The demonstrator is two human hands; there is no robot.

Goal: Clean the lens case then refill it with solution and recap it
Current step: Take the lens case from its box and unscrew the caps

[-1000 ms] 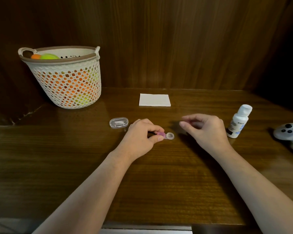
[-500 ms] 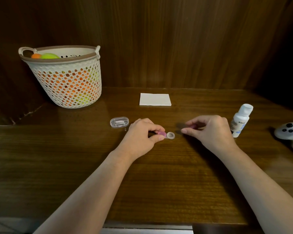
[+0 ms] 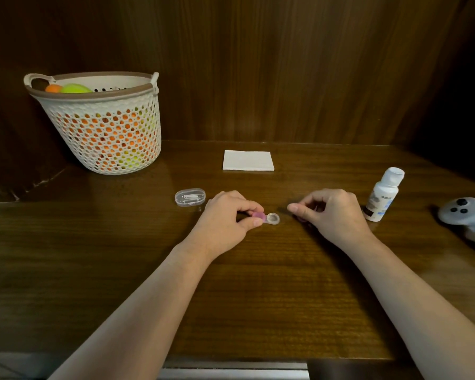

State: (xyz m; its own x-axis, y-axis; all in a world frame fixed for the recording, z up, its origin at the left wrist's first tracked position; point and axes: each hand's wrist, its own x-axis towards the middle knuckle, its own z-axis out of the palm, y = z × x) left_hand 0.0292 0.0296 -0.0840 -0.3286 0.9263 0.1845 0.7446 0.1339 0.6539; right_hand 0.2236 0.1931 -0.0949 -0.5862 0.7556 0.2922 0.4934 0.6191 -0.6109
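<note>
Left hand (image 3: 225,218) pinches lens case (image 3: 266,218); right hand (image 3: 329,212) curled, perhaps pinching a cap.

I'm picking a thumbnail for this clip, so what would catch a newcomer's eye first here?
Probably the two hands at the middle of the dark wooden table: the left hand pinches the small clear lens case with one pink cap, its other well open, while the right hand curls beside it. Next, the white perforated basket of orange and green balls at far left, and the white squeeze bottle at right.
</note>
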